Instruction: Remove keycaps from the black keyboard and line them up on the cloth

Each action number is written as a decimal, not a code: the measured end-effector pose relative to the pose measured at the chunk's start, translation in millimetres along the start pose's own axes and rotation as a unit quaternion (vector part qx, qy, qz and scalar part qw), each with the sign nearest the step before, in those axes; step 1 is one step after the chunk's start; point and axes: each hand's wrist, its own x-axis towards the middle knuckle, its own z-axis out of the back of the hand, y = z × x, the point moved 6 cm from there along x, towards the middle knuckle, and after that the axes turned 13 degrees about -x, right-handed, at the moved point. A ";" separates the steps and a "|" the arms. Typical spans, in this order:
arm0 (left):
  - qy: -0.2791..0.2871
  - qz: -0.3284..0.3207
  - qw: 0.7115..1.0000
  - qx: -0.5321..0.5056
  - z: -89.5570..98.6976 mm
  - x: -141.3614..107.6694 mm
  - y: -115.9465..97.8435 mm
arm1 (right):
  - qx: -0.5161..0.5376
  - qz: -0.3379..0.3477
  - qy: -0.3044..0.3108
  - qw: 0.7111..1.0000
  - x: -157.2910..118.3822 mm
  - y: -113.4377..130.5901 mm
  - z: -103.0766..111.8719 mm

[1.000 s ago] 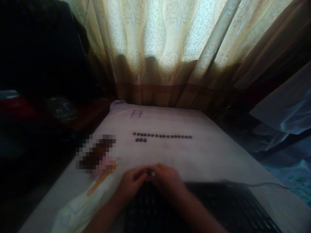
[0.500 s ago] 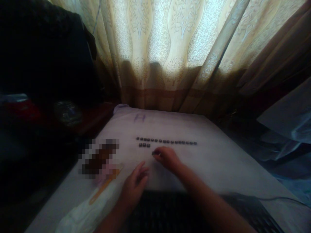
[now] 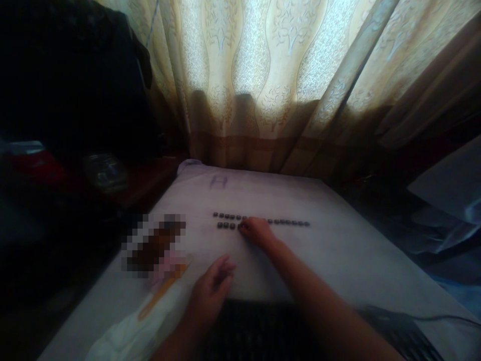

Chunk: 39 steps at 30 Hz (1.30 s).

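My right hand (image 3: 257, 231) pinches a small black keycap (image 3: 239, 227) at the right end of a short second row. Several keycaps (image 3: 226, 225) sit in that row, left of my fingers. Just behind it runs a longer row of keycaps (image 3: 288, 222), partly covered by my right hand. My left hand (image 3: 216, 281) hovers with fingers apart and curved, holding nothing, near the back edge of a black keyboard (image 3: 259, 326). Both forearms hide parts of the keyboard, and its keys are too dark to make out.
A white cloth covers the table (image 3: 356, 255). To the left lie an orange-handled tool (image 3: 161, 296), a white bag or cloth (image 3: 124, 333) and a blurred-out item (image 3: 154, 245). A cable (image 3: 436, 318) trails off right. A patterned curtain (image 3: 255, 115) hangs behind the table.
My right hand has moved away from me with the keycap, up to the end of the short row. My left hand stays nearly in place. The view has shifted slightly.
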 end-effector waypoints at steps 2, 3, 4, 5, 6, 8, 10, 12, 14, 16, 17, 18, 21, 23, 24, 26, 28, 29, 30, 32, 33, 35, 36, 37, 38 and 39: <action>0.001 -0.002 1.000 0.003 0.0 0.2 -0.1 | -0.004 0.001 0.000 1.000 1.0 0.9 -0.1; 0.003 -0.003 1.000 0.004 -0.1 0.2 -0.3 | -0.005 0.002 0.000 1.000 1.4 1.4 -0.2; 0.005 -0.003 1.000 0.006 -0.3 0.3 -0.6 | -0.007 0.001 -0.001 1.000 1.9 1.9 -0.3; 0.006 -0.003 1.000 0.007 -0.5 0.3 -1.1 | -0.008 0.000 0.000 1.000 2.3 2.3 -0.4; 0.006 -0.002 1.000 0.009 -0.6 0.2 -1.7 | -0.010 -0.002 0.000 1.000 2.6 2.7 -0.4; 0.005 0.000 1.000 0.009 -0.7 0.1 -2.8 | -0.012 -0.004 0.000 1.000 3.0 3.4 -0.3; 0.005 0.004 1.000 0.004 -0.8 -0.2 -3.2 | -0.012 -0.003 0.001 1.000 3.2 4.1 -0.1; 0.003 0.007 1.000 -0.002 -0.8 -0.4 -2.9 | -0.012 -0.004 0.001 1.000 3.3 4.2 -0.1; 0.001 0.004 1.000 -0.008 -0.7 -0.4 -2.5 | -0.011 -0.007 0.001 1.000 3.4 3.9 -0.4; -0.002 -0.001 1.000 -0.014 -0.5 -0.2 -2.0 | -0.010 -0.009 0.000 1.000 3.6 3.5 -1.1; -0.004 -0.001 1.000 -0.017 -0.3 -0.1 -1.6 | -0.010 -0.009 -0.001 1.000 3.7 3.3 -1.5; -0.006 0.000 1.000 -0.019 -0.1 0.0 -0.9 | -0.009 -0.009 -0.002 1.000 3.7 3.2 -1.8; -0.005 0.004 1.000 -0.018 0.4 0.0 1.1 | -0.006 -0.007 -0.002 1.000 3.7 2.7 -2.6; 0.000 0.004 1.000 -0.013 0.4 0.1 2.1 | -0.004 -0.008 -0.002 1.000 3.7 2.2 -2.8; 0.002 0.004 1.000 -0.011 0.2 0.2 2.3 | -0.003 -0.009 -0.002 1.000 3.7 2.0 -2.8; 0.006 0.003 1.000 -0.011 -0.3 0.7 2.4 | 0.000 -0.010 -0.001 1.000 3.7 1.8 -2.8; 0.007 0.003 1.000 -0.012 -0.9 1.3 2.1 | 0.005 -0.010 -0.001 1.000 3.4 1.9 -2.9; 0.006 0.003 1.000 -0.012 -1.1 1.5 1.8 | 0.009 -0.011 0.000 1.000 3.2 1.8 -3.0; 0.005 0.004 1.000 -0.011 -1.1 1.6 1.5 | 0.012 -0.011 -0.001 1.000 2.9 1.6 -2.9; 0.002 0.004 1.000 -0.008 -1.1 1.5 1.0 | 0.020 -0.012 -0.003 1.000 1.9 0.7 -2.0; 0.002 0.004 1.000 -0.006 -1.1 1.3 0.7 | 0.024 -0.012 -0.005 1.000 1.1 -0.3 -0.9; 0.000 0.001 1.000 -0.006 -0.7 0.8 0.4 | 0.032 -0.014 -0.010 0.999 -1.9 -3.2 2.7; 0.000 -0.001 1.000 -0.007 -0.4 0.6 0.3 | 0.035 -0.013 -0.014 0.999 -4.3 -5.0 5.2; -0.001 -0.003 1.000 -0.008 -0.1 0.6 0.3 | 0.037 -0.012 -0.018 0.999 -7.7 -6.9 8.2; 0.000 -0.005 1.000 -0.010 0.1 0.7 0.4 | 0.038 -0.010 -0.023 0.999 -12.4 -8.6 11.6; 0.001 -0.007 1.000 -0.013 0.3 0.9 0.7 | 0.039 -0.007 -0.027 0.999 -18.6 -10.2 15.2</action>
